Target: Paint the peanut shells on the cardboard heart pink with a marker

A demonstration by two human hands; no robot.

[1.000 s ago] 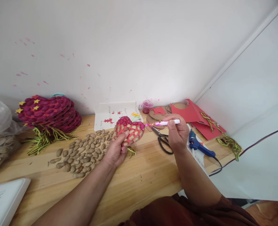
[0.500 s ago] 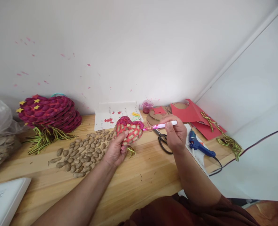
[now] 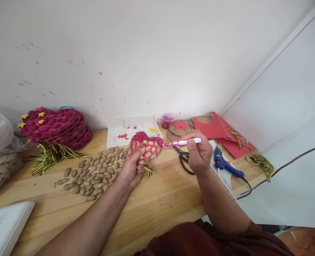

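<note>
My left hand (image 3: 132, 169) is closed on the lower left of a red heart-shaped piece (image 3: 148, 152) covered with peanuts, its thumb across the front. Magenta paint coats the peanuts along the heart's top; those lower down are bare tan. A yellow-green yarn tassel (image 3: 148, 171) hangs from its bottom. In my right hand (image 3: 200, 153) is a white-handled paintbrush (image 3: 182, 142), pinched between thumb and fingers. Its magenta-stained tip touches the heart's upper right edge. Loose peanuts (image 3: 100, 174) lie spread on the wooden table (image 3: 146, 213) beside my left hand.
Painted peanut hearts (image 3: 58, 128) are stacked at the left, near a plastic bag of peanuts (image 3: 0, 167). A cup of magenta paint (image 3: 167, 121) stands by the wall. Scissors (image 3: 184, 160), a blue glue gun (image 3: 228, 166) with its cord, and red card (image 3: 210, 127) lie at the right.
The brush and my right hand have shifted very slightly, with the tip still at the heart's upper right edge. My left hand keeps the heart in nearly the same place.
</note>
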